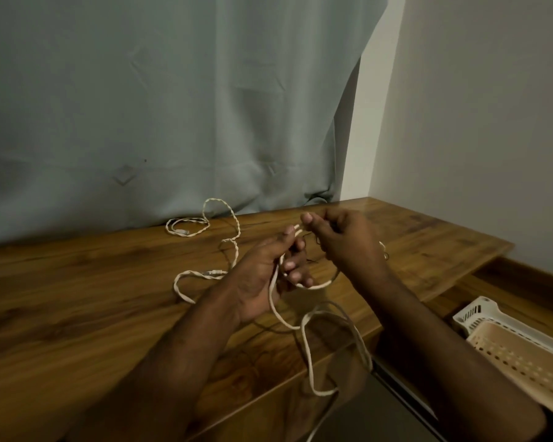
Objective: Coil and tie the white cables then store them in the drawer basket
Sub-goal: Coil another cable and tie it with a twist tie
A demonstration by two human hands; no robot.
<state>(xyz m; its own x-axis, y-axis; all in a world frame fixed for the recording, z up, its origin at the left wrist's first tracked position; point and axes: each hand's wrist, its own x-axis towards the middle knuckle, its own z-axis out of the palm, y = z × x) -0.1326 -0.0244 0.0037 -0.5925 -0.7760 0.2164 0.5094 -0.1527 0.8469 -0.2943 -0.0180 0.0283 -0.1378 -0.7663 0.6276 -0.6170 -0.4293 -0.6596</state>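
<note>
Near the middle of the frame, both hands work a white cable [304, 342] above the wooden surface [77, 298], likely starting a coil: the left hand [265, 275] curls its fingers [296, 266] round it, the right hand [342, 240] pinches its end; the basket [473, 311] waits lower right, a second cable [211, 218] lies behind

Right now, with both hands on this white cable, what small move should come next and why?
Probably wrap another loop: the left hand grips the white cable and the right hand pinches it, yet slack hangs off the table edge, and the basket waits.
</note>
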